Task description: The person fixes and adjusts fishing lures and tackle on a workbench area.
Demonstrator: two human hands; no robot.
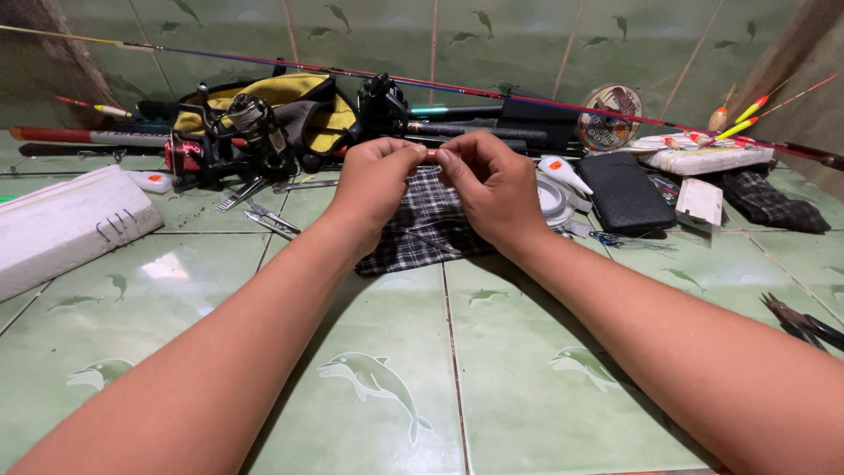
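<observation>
My left hand [376,180] and my right hand [492,185] meet over a small checked cloth [422,230] on the green tiled floor. Both hands pinch the ends of a tiny reddish-orange piece [431,154] between thumb and forefinger; what it is stays too small to tell. Any thin line between my fingers is not visible. Just behind my hands lie fishing rods [475,132] and a red and black spinning reel [198,158].
A yellow and black bag [290,101] lies at the back. A white foam block [66,224] sits left, small pliers [272,220] near it. Right of my hands lie a black pouch [626,193], a line spool [610,117], floats [747,114] and dark pliers [804,321].
</observation>
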